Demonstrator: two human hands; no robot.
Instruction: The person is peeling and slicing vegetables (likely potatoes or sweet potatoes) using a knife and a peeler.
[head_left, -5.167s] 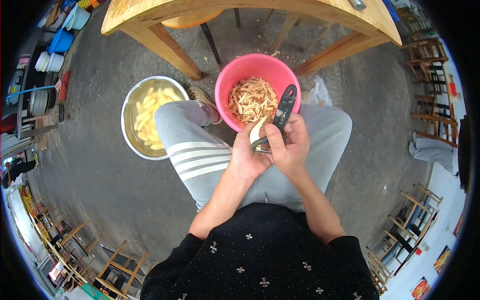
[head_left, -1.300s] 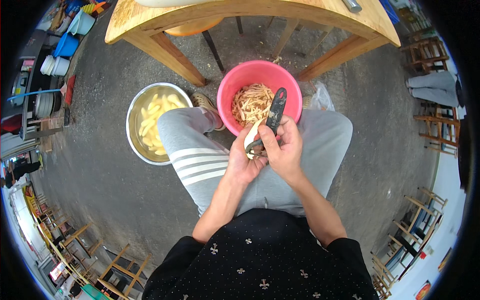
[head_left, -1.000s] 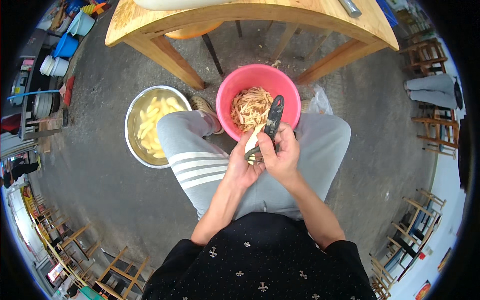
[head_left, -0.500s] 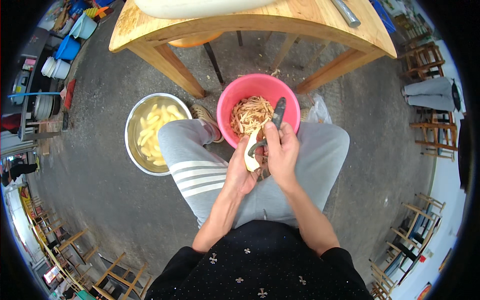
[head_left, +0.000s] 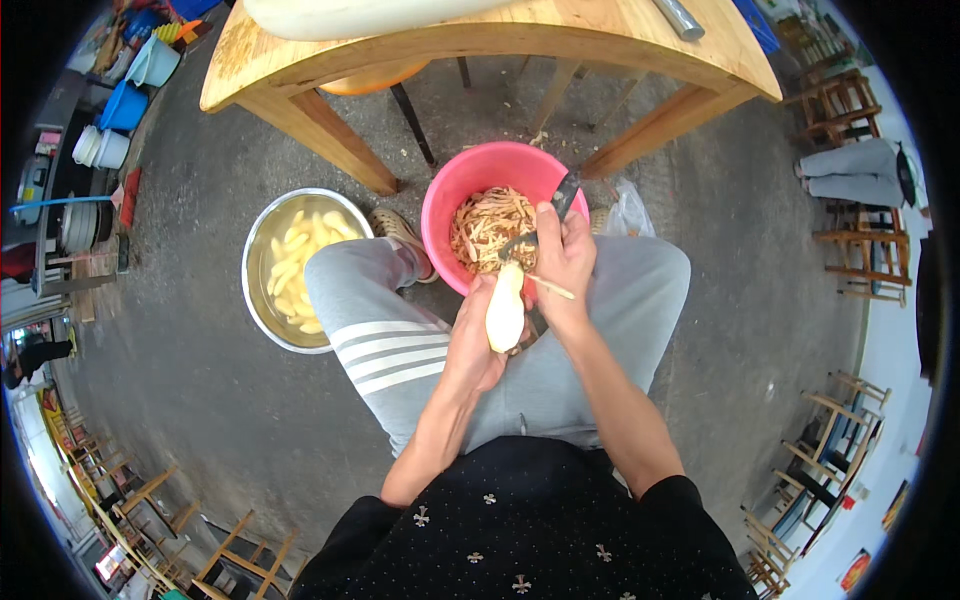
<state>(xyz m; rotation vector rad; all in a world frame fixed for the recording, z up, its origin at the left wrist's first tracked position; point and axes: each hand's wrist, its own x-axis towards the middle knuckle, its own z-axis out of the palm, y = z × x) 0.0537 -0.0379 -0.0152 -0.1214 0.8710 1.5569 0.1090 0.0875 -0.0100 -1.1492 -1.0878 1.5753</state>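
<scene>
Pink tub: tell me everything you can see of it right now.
The pink tub is round, open-topped and smooth-walled, apparently plastic. It stands on the dark floor in front of the person, between the two knees. Brown and pale peel strips lie heaped inside, below the rim. The black peeler and right hand overlap its right side in view; I cannot tell whether either touches it.
</scene>
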